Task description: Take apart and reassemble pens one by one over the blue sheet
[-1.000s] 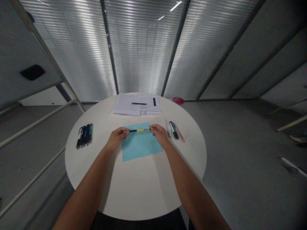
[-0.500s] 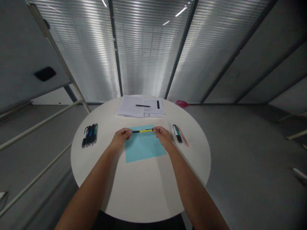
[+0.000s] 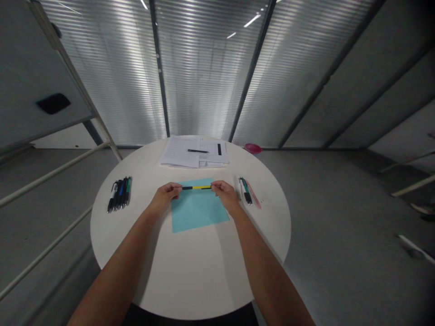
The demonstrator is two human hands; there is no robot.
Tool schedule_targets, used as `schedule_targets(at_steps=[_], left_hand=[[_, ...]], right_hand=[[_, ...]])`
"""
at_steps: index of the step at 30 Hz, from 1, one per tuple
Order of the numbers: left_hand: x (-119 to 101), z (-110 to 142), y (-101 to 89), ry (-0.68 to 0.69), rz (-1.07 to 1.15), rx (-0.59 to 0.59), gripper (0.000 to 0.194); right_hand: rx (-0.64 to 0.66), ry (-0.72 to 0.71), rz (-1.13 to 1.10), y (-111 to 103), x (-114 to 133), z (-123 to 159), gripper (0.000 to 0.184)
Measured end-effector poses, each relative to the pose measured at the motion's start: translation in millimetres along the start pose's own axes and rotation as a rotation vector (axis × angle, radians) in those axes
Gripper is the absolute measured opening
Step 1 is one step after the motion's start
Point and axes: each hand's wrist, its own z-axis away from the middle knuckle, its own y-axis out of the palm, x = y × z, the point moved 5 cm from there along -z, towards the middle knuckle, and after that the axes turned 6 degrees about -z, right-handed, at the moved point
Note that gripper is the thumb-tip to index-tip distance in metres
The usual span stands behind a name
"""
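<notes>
A yellow and black pen (image 3: 196, 187) is held sideways over the far part of a light blue sheet of paper (image 3: 199, 211). My left hand (image 3: 166, 195) pinches its black end between thumb and fingers. At the yellow end, my right hand (image 3: 225, 194) has its fingertips closed on the pen. A dark strip, perhaps the clip, shows along the pen's near side by the right fingers. Whether the pen touches the paper I cannot tell.
On the round white table (image 3: 190, 276), several pens (image 3: 119, 194) lie in a row at left. Green-and-black pens (image 3: 245, 191) and a pinkish strip (image 3: 254, 194) lie at right. Behind are stacked papers (image 3: 180, 154) with a dark pen (image 3: 198, 151) on top. A whiteboard frame (image 3: 54, 170) stands left.
The pen has turned about its length: the dark strip was on its far side and now shows on its near side. Both hands keep their hold. The whole view has shifted slightly.
</notes>
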Motion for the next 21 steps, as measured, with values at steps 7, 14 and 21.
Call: schedule_targets(at_steps=[7, 14, 21], left_hand=[[-0.6, -0.2, 1.6, 0.006, 0.004, 0.015, 0.031], [2.4, -1.1, 0.7, -0.024, -0.003, 0.016, 0.033], [2.1, -0.9, 0.7, -0.04, 0.019, 0.002, 0.032]], right_hand=[[-0.001, -0.029, 0.017, -2.5, -6.5, -1.7, 0.027], [-0.009, -0.016, 0.101, -0.2, -6.5, -0.3, 0.028], [-0.01, -0.003, 0.078, 1.5, -10.0, -0.7, 0.026]])
